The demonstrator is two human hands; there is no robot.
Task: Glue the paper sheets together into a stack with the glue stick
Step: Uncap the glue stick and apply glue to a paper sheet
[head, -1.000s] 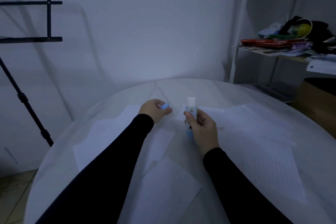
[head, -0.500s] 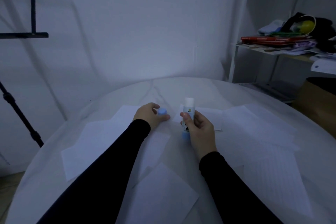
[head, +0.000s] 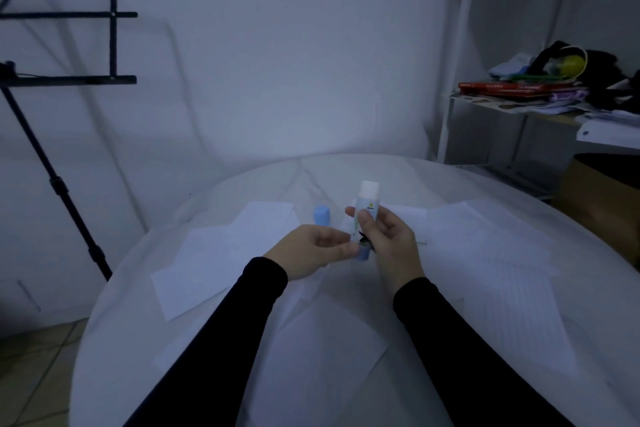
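My right hand [head: 391, 246] grips an uncapped glue stick [head: 364, 208] upright above the table's middle, its white tip pointing up. My left hand [head: 313, 250] pinches the blue knob [head: 363, 253] at the stick's lower end with its fingertips. The blue cap [head: 322, 216] stands alone on the table, just left of the stick. Several white paper sheets lie spread on the round white table [head: 571, 229]: one at the left [head: 214, 260], one at the right [head: 485, 253], one near me between my arms [head: 322, 350].
A black music stand [head: 62, 80] rises left of the table. A white shelf [head: 519, 104] with books, clothes and a yellow ball is at the back right. A brown box [head: 602, 191] sits beside the table's right edge.
My left hand has set the blue cap down on the table and moved right to the base of the glue stick. My right hand keeps holding the stick upright.
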